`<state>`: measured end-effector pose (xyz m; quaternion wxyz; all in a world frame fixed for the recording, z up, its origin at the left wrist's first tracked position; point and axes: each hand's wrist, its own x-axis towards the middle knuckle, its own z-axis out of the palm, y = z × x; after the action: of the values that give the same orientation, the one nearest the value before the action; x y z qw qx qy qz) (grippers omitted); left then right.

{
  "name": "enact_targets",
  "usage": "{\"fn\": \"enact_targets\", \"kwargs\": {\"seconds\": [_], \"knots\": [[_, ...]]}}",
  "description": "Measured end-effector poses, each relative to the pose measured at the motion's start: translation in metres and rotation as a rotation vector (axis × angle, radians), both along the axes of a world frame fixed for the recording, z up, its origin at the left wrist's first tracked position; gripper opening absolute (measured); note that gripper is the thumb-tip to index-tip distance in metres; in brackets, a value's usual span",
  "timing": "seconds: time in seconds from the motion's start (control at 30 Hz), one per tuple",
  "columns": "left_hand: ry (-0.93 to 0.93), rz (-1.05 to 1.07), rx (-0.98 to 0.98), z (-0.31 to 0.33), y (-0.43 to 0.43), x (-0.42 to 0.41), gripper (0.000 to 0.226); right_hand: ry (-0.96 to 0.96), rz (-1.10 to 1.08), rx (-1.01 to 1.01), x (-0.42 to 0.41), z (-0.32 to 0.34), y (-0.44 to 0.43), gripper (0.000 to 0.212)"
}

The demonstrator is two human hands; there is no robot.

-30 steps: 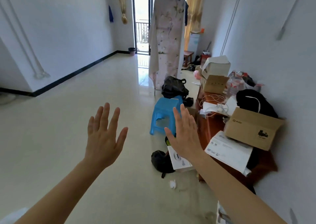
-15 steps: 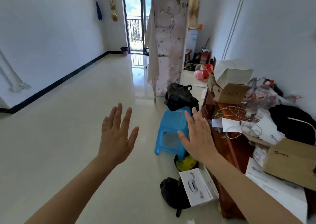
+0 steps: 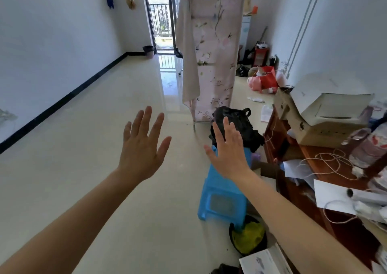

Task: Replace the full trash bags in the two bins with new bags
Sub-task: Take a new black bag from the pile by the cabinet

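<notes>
Daylight is pouring in through the balcony door (image 3: 160,16) at the far end, throwing a bright glare streak along the glossy floor (image 3: 169,74). The room is looking evenly bright. Wall lines are bowing at the frame edges, and the counter (image 3: 326,158) clutter is smearing softly.

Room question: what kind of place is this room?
Probably a room in someone's flat: a balcony door at the far end, a blue stool on the shiny floor, a cluttered wooden table.

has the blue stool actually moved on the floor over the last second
No. The blue stool keeps its spot beside the wooden table, in front of the black bag; only the camera came closer.
</notes>
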<state>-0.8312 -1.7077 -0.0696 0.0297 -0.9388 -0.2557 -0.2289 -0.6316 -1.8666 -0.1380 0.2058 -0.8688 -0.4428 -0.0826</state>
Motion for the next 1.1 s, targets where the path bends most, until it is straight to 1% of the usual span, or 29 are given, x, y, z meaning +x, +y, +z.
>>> {"fn": "enact_targets", "kwargs": {"seconds": [0.1,0.2,0.33,0.4,0.5,0.63,0.7,0.8,0.87,1.0,1.1], "knots": [[-0.025,0.01,-0.031,-0.011,0.07,0.038,0.065,-0.042,0.035,-0.011,0.04,-0.004,0.071,0.074],[0.005,-0.006,-0.077,-0.04,0.146,0.087,0.067,-0.038,0.015,-0.058,0.086,-0.031,0.136,0.075],[0.077,-0.076,-0.119,-0.072,0.25,0.172,0.068,0.011,-0.082,-0.169,0.162,-0.069,0.213,0.074],[0.107,-0.139,-0.154,-0.076,0.296,0.222,0.068,0.058,-0.146,-0.194,0.199,-0.074,0.243,0.075],[0.162,-0.25,-0.131,-0.074,0.35,0.305,0.068,0.068,-0.233,-0.234,0.251,-0.073,0.271,0.075],[0.195,-0.427,-0.16,-0.072,0.377,0.419,0.064,0.13,-0.42,-0.217,0.3,-0.071,0.27,0.073],[0.211,-0.51,-0.177,-0.075,0.378,0.474,0.066,0.155,-0.511,-0.226,0.328,-0.075,0.263,0.072],[0.265,-0.597,-0.214,-0.096,0.374,0.55,0.067,0.215,-0.622,-0.215,0.376,-0.092,0.253,0.072],[0.312,-0.644,-0.204,-0.117,0.372,0.595,0.067,0.275,-0.686,-0.195,0.414,-0.11,0.25,0.071],[0.506,-0.713,-0.153,-0.155,0.378,0.677,0.067,0.464,-0.822,-0.192,0.482,-0.143,0.252,0.072],[0.63,-0.786,-0.092,-0.177,0.385,0.74,0.069,0.606,-0.874,-0.198,0.518,-0.163,0.256,0.072]]}}
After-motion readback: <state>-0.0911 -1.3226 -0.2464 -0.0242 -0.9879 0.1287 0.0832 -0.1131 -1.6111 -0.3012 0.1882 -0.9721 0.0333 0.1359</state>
